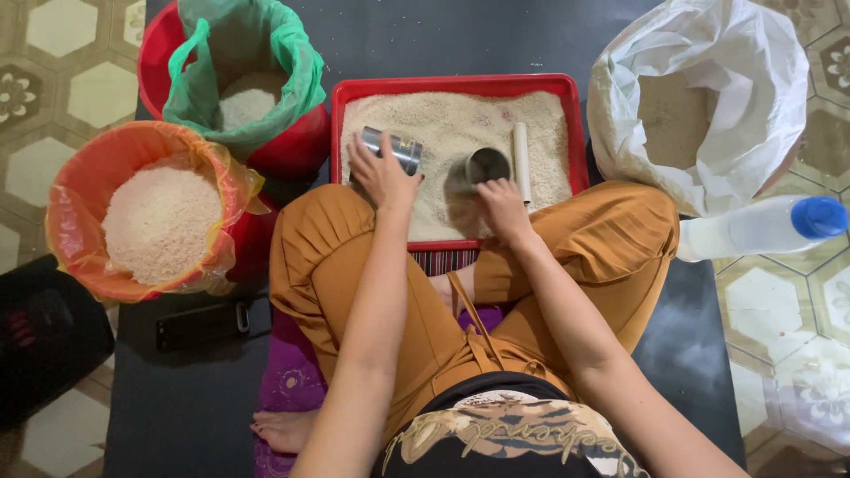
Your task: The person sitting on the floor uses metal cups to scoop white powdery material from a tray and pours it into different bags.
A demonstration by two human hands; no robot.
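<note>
Gleaming – two metal cups (485,165) on pale rice (443,124).

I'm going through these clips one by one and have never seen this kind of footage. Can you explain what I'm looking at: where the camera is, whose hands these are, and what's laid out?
There is no machine here. One camera sits on a person's head and looks down at their own lap and bare hands; they sit cross-legged on a dark mat.

Before them is a red tray spread with rice. The left hand rests on a metal cup lying on its side. The right hand holds a second metal cup, tilted into the rice. A pale stick lies on the rice beside it.

Around the tray: an orange-lined bucket of rice, a green-lined bucket with rice, a white sack with brownish grain, and a blue-capped plastic bottle lying on its side.
</note>
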